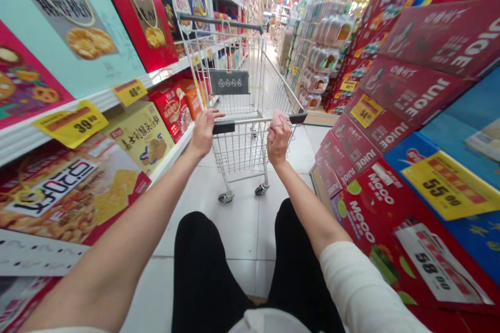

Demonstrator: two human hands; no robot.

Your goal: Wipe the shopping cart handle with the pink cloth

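Observation:
A wire shopping cart (250, 152) stands in front of me on the tiled floor. My left hand (203, 132) is at the left end of its handlebar (224, 127), fingers stretched out loosely over the dark grip and not wrapped round it. Toward the right end of the bar, my right hand (278, 140) is closed round a crumpled pink cloth (279, 118). That hand rests against the bar; whether its fingers also grip the bar is hidden. A dark panel (229, 82) with round symbols hangs inside the cart.
Shelves (111, 94) of boxed snacks with yellow price tags (74, 124) run close along the left. Stacked red drink cartons (414, 80) crowd the right. Shrink-wrapped packs (327, 57) stand farther along. Between them the tiled aisle (238, 223) leads ahead.

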